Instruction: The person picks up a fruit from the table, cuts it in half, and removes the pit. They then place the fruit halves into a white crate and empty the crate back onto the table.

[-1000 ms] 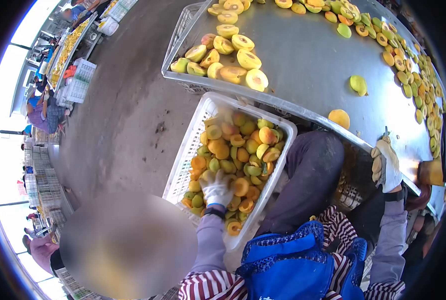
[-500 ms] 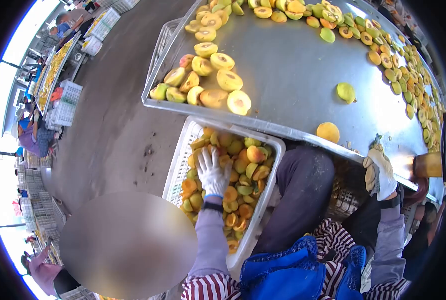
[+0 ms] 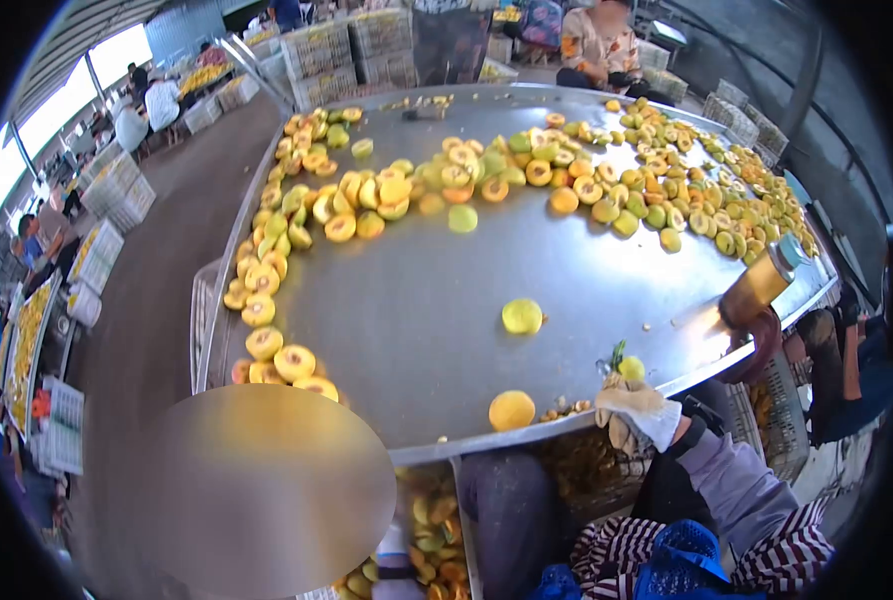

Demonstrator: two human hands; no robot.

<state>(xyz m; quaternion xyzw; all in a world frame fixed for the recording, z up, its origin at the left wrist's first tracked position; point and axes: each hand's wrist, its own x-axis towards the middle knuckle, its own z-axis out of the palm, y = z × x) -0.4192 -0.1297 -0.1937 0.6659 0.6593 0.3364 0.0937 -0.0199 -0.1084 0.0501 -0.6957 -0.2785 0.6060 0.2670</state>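
My right hand, in a pale work glove, rests at the near edge of the metal table. Its fingers are curled, and what they hold cannot be made out. A small green sprig-like thing and a yellow-green fruit show just beyond the fingers. My left hand is largely behind a blurred patch; only its glove cuff shows, over a crate of cut peaches. Its fingers are hidden. Nearby on the table lie a round yellow peach and a greenish one.
Many halved peaches form a band along the table's left and far sides. A bottle of amber liquid stands at the right edge. Stacked crates and a seated person are beyond. My knee is under the near edge.
The view has tilted up and turned right, showing more of the far table. My left hand has slipped mostly behind the blurred patch. My right hand remains by the table edge, still curled.
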